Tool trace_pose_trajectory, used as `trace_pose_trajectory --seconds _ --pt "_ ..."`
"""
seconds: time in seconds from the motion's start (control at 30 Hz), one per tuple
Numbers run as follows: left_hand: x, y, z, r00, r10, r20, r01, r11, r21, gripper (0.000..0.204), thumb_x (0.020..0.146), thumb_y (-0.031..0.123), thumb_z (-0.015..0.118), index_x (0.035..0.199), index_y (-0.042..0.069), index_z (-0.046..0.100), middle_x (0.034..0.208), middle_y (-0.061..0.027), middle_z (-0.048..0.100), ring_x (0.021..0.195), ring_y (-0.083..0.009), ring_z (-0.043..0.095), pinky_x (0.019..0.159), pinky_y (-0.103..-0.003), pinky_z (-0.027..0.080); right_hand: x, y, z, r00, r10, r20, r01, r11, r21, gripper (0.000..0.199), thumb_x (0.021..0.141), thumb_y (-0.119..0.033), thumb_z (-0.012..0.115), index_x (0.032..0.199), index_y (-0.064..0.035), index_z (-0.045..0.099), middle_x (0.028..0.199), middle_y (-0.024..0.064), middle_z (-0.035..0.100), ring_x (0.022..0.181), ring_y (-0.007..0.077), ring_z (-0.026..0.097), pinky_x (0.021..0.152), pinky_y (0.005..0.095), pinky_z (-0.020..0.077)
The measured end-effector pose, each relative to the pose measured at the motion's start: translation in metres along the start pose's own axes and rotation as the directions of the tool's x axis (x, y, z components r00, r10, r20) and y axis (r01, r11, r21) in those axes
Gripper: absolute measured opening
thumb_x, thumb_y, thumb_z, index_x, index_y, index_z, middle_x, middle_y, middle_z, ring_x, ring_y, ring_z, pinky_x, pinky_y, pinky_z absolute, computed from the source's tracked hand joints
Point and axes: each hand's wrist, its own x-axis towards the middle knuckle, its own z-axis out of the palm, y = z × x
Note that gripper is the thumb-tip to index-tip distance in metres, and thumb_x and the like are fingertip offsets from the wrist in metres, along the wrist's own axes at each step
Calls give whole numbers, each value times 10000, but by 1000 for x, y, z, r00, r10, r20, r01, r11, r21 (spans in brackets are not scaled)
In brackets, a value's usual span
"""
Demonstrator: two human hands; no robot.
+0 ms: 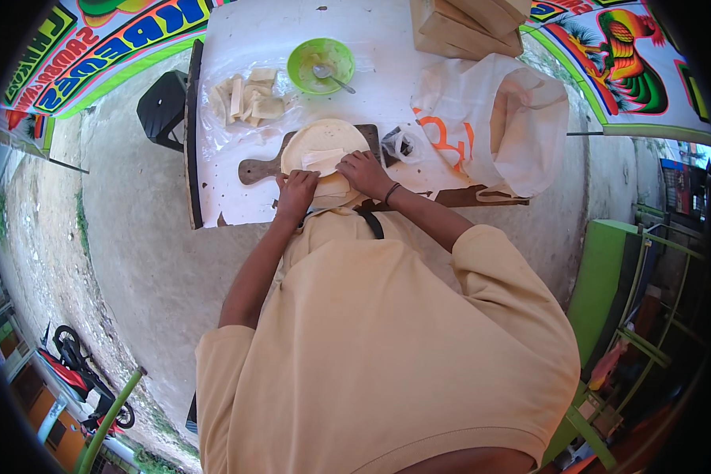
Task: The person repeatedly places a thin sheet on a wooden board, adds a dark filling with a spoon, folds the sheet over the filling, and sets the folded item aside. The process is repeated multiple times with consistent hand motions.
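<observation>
A stack of round, pale dough wrappers (324,136) lies on a dark wooden board with a handle (254,171). Across the top wrapper is a whitish strip of filling (322,157). My left hand (297,193) and my right hand (363,174) are at the near side of the stack. Their fingers are closed on the near edge of the top wrapper, which is lifted toward the strip. My thumbs and the gripped edge are partly hidden by my hands. Several pale folded rolls (253,99) are on clear plastic beyond the board, to the left.
Beyond the board stands a green bowl (308,57) with a spoon (324,72) in it. A small dark-filled plastic bag (399,145) touches the board's right side. Farther right are a large white bag (521,118) and brown cardboard boxes (458,31). A black stool (162,109) stands left of the table.
</observation>
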Motion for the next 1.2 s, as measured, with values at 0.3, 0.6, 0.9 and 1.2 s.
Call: trace_pose_trajectory --seconds 0.3,0.6,0.9,1.2 --pt "14 8 4 936 -352 -26 342 923 -175 193 893 245 614 1026 120 676 930 -68 672 909 -281 601 769 -463 407 22 1 6 959 281 -26 -261 917 303 141 880 -232 603 892 -99 650 822 78 639 827 277 598 749 406 471" --pt "19 9 4 906 -424 -14 415 893 -174 212 906 243 589 1091 141 614 924 -67 666 966 -287 583 812 -507 379 28 -8 3 940 335 -71 -306 915 262 132 865 -219 620 901 -92 619 775 98 624 794 297 598 721 419 475" --pt "21 5 13 855 -518 -11 488 812 -320 199 874 178 626 1062 131 579 862 -71 665 889 -301 612 747 -495 436 29 -9 9 907 420 20 -411 876 251 118 872 -243 591 913 -133 597 814 82 617 849 288 593 744 439 436" --pt "21 5 15 843 -538 16 513 793 -330 174 882 178 614 1041 128 566 902 -73 668 935 -298 611 745 -504 432 26 -17 15 899 436 -39 -418 883 214 89 878 -213 575 923 -139 597 836 70 587 853 281 571 751 454 410"
